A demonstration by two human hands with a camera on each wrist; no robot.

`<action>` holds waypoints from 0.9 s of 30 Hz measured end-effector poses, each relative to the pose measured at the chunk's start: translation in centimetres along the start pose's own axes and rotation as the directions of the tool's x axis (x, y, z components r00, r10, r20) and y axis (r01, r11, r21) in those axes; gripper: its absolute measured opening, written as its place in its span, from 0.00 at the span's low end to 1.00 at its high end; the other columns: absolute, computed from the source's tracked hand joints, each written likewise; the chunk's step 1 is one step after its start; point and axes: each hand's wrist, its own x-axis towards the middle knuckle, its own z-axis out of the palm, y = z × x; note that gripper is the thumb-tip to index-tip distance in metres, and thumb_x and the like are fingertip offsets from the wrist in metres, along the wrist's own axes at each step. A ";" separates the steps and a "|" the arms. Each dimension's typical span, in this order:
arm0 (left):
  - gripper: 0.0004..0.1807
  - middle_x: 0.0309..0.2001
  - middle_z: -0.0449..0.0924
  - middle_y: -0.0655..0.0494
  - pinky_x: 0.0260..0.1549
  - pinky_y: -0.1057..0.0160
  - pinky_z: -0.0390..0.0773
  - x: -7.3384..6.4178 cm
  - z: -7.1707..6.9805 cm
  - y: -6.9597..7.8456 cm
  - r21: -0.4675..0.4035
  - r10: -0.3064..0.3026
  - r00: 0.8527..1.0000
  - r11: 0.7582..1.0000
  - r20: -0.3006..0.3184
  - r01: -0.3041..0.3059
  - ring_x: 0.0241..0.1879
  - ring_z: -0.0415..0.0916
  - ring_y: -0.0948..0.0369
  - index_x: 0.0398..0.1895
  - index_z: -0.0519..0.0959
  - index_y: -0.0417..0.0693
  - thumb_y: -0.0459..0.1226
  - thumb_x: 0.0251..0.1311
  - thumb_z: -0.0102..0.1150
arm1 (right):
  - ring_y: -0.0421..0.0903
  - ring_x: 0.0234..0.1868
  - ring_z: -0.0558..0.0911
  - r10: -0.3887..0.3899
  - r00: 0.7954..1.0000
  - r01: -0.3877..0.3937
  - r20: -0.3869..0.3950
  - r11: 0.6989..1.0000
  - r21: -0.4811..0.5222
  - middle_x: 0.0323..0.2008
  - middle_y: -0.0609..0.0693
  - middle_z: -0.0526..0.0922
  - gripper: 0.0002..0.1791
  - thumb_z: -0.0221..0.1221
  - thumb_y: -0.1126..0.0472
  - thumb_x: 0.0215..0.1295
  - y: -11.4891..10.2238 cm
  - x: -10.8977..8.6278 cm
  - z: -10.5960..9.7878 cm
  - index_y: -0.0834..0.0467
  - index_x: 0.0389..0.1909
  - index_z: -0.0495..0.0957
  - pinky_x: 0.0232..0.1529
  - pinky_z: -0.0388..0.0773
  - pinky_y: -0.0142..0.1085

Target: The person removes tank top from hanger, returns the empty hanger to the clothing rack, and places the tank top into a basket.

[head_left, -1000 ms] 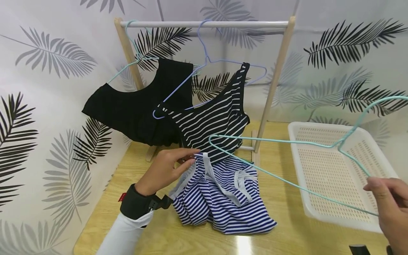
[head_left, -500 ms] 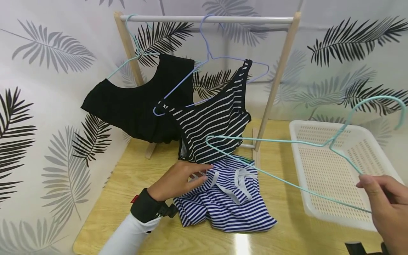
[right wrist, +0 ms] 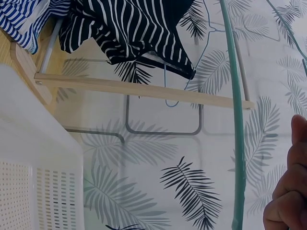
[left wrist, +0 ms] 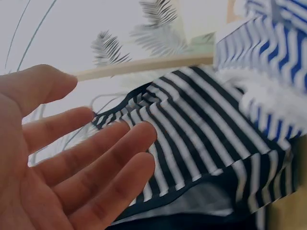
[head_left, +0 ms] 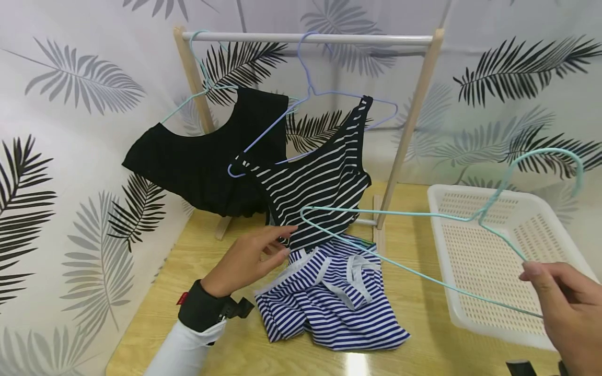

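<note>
My left hand [head_left: 246,256] is beside the upper left of a blue-and-white striped top [head_left: 348,326], which lies crumpled on the table. Its fingers are loosely extended with nothing between them; the left wrist view shows the open palm [left wrist: 91,172] facing the black-and-white striped tank top [left wrist: 192,129]. At the right, my right hand [head_left: 566,300] pinches a mint-green wire hanger [head_left: 400,212] by its shoulder wire. The hanger is held in the air, its far end reaching in front of the tank top and its hook at upper right.
A small rack with a metal bar [head_left: 263,37] and wooden legs stands at the back. From it hang a black top [head_left: 211,167] on a mint hanger and the tank top on a blue hanger [head_left: 305,68]. A white perforated basket [head_left: 443,266] sits at right on the wooden table [head_left: 404,292].
My left hand held the blue-striped top's trimmed edge, lowered it rightward, then let go and drew back up-left. My right hand has shifted slightly left with the hanger.
</note>
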 end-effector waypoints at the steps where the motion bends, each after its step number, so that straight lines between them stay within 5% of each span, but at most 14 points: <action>1: 0.27 0.54 0.78 0.53 0.41 0.64 0.79 0.0 -0.4 0.1 0.006 0.003 1.000 1.000 -0.029 -0.002 0.43 0.80 0.65 0.67 0.69 0.52 0.38 0.65 0.60 | 0.33 0.08 0.54 0.004 1.000 -0.004 0.003 1.000 -0.011 0.08 0.40 0.58 0.15 0.55 0.75 0.65 -0.1 0.1 0.0 0.56 0.23 0.78 0.09 0.50 0.30; 6: 0.38 0.57 0.72 0.52 0.51 0.56 0.75 0.5 -2.5 1.0 0.045 0.061 0.982 0.998 -0.180 -0.054 0.53 0.74 0.59 0.73 0.59 0.53 0.38 0.60 0.64 | 0.33 0.09 0.56 0.027 0.999 -0.024 0.022 0.991 -0.128 0.10 0.39 0.64 0.11 0.58 0.70 0.66 -0.9 0.2 0.3 0.57 0.24 0.79 0.11 0.54 0.30; 9: 0.43 0.61 0.68 0.52 0.57 0.54 0.70 0.8 -3.2 2.1 0.055 0.114 0.969 0.993 -0.221 -0.104 0.59 0.68 0.58 0.74 0.56 0.52 0.41 0.57 0.66 | 0.33 0.09 0.58 -0.020 0.998 0.027 0.063 0.993 -0.113 0.13 0.37 0.70 0.09 0.59 0.71 0.65 -1.4 0.6 0.8 0.61 0.24 0.80 0.12 0.55 0.29; 17: 0.42 0.67 0.62 0.52 0.62 0.54 0.65 1.3 -3.5 4.9 0.025 0.232 0.957 0.973 -0.176 -0.231 0.64 0.63 0.57 0.73 0.56 0.51 0.48 0.57 0.63 | 0.30 0.15 0.66 -0.203 0.961 0.216 0.188 0.975 -0.048 0.21 0.35 0.77 0.07 0.63 0.74 0.58 -2.6 2.1 2.4 0.61 0.26 0.83 0.19 0.63 0.24; 22: 0.41 0.67 0.62 0.52 0.61 0.49 0.65 0.6 -3.5 5.6 0.015 0.237 0.956 0.971 -0.172 -0.238 0.66 0.61 0.56 0.72 0.59 0.52 0.48 0.56 0.62 | 0.30 0.18 0.69 -0.277 0.930 0.288 0.242 0.958 -0.009 0.23 0.37 0.78 0.12 0.64 0.78 0.54 -3.0 2.2 3.3 0.57 0.27 0.83 0.21 0.64 0.24; 27: 0.39 0.65 0.63 0.53 0.60 0.54 0.68 0.5 -3.0 5.7 -0.040 0.247 0.956 0.966 -0.157 -0.256 0.64 0.64 0.57 0.71 0.61 0.51 0.45 0.56 0.64 | 0.30 0.19 0.69 -0.296 0.925 0.297 0.236 0.954 0.033 0.22 0.36 0.78 0.14 0.65 0.79 0.51 -3.2 2.0 3.8 0.55 0.27 0.83 0.22 0.63 0.24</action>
